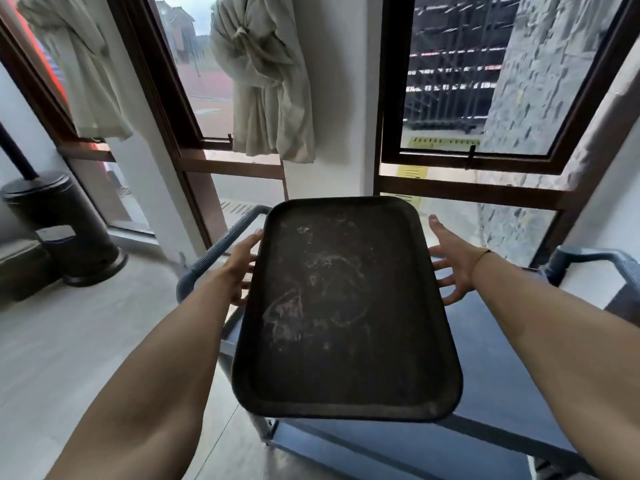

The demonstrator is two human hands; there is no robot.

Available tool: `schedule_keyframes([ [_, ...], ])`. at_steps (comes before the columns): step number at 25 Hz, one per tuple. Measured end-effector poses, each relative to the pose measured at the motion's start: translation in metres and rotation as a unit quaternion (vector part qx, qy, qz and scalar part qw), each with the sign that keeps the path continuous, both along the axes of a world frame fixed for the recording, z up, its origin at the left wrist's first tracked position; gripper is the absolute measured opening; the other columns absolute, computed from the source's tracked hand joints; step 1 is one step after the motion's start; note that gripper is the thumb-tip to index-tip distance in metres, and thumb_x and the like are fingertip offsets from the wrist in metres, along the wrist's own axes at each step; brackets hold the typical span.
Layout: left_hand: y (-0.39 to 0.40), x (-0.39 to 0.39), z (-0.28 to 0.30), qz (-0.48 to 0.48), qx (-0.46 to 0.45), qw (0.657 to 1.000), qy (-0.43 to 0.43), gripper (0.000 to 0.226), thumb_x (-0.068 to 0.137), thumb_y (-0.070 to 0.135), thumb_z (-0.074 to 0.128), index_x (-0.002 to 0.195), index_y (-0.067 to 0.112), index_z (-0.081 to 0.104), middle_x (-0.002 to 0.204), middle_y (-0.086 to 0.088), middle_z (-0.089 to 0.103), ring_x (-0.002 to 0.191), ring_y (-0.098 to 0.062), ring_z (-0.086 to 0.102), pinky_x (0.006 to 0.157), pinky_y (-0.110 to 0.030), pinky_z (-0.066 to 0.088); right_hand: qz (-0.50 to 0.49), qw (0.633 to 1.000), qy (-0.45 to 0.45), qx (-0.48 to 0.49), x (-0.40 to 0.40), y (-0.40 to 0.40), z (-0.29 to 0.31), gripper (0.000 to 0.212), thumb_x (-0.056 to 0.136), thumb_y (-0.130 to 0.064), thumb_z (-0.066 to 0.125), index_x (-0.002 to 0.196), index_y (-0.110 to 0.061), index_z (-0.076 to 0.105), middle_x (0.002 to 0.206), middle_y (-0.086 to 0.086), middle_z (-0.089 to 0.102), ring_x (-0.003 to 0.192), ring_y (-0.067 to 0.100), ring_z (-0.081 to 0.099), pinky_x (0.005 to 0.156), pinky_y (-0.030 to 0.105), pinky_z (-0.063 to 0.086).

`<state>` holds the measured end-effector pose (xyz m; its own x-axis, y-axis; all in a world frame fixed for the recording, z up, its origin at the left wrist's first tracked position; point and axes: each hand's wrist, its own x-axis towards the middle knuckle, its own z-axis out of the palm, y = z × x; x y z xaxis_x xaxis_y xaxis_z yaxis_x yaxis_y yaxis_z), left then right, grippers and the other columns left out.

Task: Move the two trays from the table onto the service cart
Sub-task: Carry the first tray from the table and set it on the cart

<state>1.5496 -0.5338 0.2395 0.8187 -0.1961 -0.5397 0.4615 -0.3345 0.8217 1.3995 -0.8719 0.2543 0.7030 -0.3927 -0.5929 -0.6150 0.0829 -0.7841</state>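
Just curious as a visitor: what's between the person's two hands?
In the head view, the dark tray fills the stretch between the left hand and the right hand, above the service cart.

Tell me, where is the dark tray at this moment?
The dark tray is at the centre of the head view, between the left hand and right hand, above the service cart.

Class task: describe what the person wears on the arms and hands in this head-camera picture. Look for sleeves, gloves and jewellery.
Both forearms are bare, with no sleeves in view and no gloves. The left hand shows no ring, watch or band. The right hand has a thin gold-coloured bracelet at the wrist. No rings can be made out on its fingers.
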Motion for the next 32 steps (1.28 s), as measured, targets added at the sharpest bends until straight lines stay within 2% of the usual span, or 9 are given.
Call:
schedule_keyframes([
  [5, 0.018, 0.062, -0.007, -0.049, 0.015, 0.999, 0.014, 0.080, 0.066, 0.088, 0.049, 0.101, 0.019, 0.070, 0.102, -0.002, 0.066, 0.096, -0.024, 0.061, 0.072, -0.039, 0.042, -0.043, 0.999, 0.011, 0.013, 0.035, 0.029, -0.013, 0.090, 0.063, -0.094, 0.038, 0.119, -0.026, 0.055, 0.121, 0.009, 0.054, 0.106, 0.037, 0.053, 0.074, 0.055, 0.048],
  [10, 0.032, 0.114, -0.026, -0.098, 0.033, 0.994, 0.032, 0.088, 0.058, 0.091, 0.050, 0.106, 0.019, 0.069, 0.106, -0.002, 0.066, 0.097, -0.024, 0.061, 0.069, -0.040, 0.041, -0.091, 0.995, 0.032, 0.029, 0.063, 0.058, -0.032, 0.092, 0.061, -0.094, 0.041, 0.119, -0.025, 0.056, 0.119, 0.009, 0.056, 0.103, 0.036, 0.054, 0.062, 0.051, 0.049],
  [13, 0.035, 0.137, -0.041, -0.123, 0.047, 0.991, 0.038, 0.086, 0.052, 0.090, 0.051, 0.100, 0.021, 0.071, 0.104, -0.002, 0.067, 0.096, -0.024, 0.062, 0.068, -0.040, 0.041, -0.127, 0.990, 0.046, 0.034, 0.071, 0.074, -0.044, 0.091, 0.060, -0.095, 0.042, 0.117, -0.025, 0.057, 0.114, 0.007, 0.057, 0.099, 0.033, 0.055, 0.059, 0.048, 0.049],
  [17, 0.038, 0.156, -0.060, -0.150, 0.055, 0.985, 0.059, 0.082, 0.060, 0.089, 0.049, 0.102, 0.021, 0.069, 0.108, -0.003, 0.067, 0.101, -0.026, 0.062, 0.071, -0.042, 0.043, -0.167, 0.984, 0.058, 0.025, 0.084, 0.092, -0.063, 0.095, 0.041, -0.099, 0.045, 0.099, -0.026, 0.064, 0.110, 0.004, 0.062, 0.096, 0.030, 0.058, 0.054, 0.043, 0.053],
  [19, 0.039, 0.162, -0.069, -0.166, 0.059, 0.982, 0.069, 0.083, 0.065, 0.089, 0.046, 0.107, 0.021, 0.068, 0.110, -0.003, 0.066, 0.103, -0.027, 0.061, 0.070, -0.042, 0.043, -0.181, 0.981, 0.068, 0.021, 0.087, 0.100, -0.070, 0.096, 0.031, -0.097, 0.046, 0.095, -0.028, 0.064, 0.107, 0.003, 0.062, 0.095, 0.029, 0.058, 0.057, 0.041, 0.051],
  [20, 0.039, 0.165, -0.075, -0.175, 0.061, 0.980, 0.073, 0.083, 0.066, 0.089, 0.044, 0.108, 0.021, 0.067, 0.111, -0.003, 0.065, 0.103, -0.026, 0.061, 0.070, -0.041, 0.043, -0.186, 0.980, 0.072, 0.022, 0.089, 0.103, -0.074, 0.094, 0.032, -0.096, 0.046, 0.095, -0.028, 0.063, 0.106, 0.003, 0.062, 0.094, 0.028, 0.058, 0.058, 0.039, 0.049],
  [24, 0.038, 0.174, -0.096, -0.194, 0.070, 0.974, 0.091, 0.083, 0.070, 0.089, 0.041, 0.110, 0.020, 0.066, 0.111, -0.005, 0.064, 0.103, -0.027, 0.059, 0.073, -0.042, 0.044, -0.206, 0.973, 0.105, 0.022, 0.098, 0.107, -0.088, 0.079, 0.064, -0.093, 0.039, 0.095, -0.024, 0.062, 0.102, 0.002, 0.061, 0.090, 0.024, 0.056, 0.061, 0.035, 0.041],
  [29, 0.035, 0.182, -0.118, -0.206, 0.080, 0.970, 0.104, 0.078, 0.074, 0.088, 0.040, 0.107, 0.022, 0.064, 0.115, -0.007, 0.062, 0.106, -0.029, 0.057, 0.081, -0.046, 0.045, -0.208, 0.968, 0.139, 0.032, 0.110, 0.110, -0.106, 0.079, 0.070, -0.091, 0.035, 0.094, -0.021, 0.062, 0.095, 0.001, 0.062, 0.082, 0.021, 0.057, 0.056, 0.030, 0.040],
  [32, 0.030, 0.186, -0.129, -0.195, 0.081, 0.971, 0.109, 0.071, 0.077, 0.085, 0.039, 0.103, 0.023, 0.061, 0.115, -0.005, 0.060, 0.112, -0.030, 0.055, 0.093, -0.052, 0.043, -0.209, 0.966, 0.146, 0.036, 0.114, 0.107, -0.117, 0.076, 0.073, -0.090, 0.033, 0.090, -0.021, 0.061, 0.092, 0.002, 0.060, 0.080, 0.021, 0.056, 0.057, 0.031, 0.039],
])
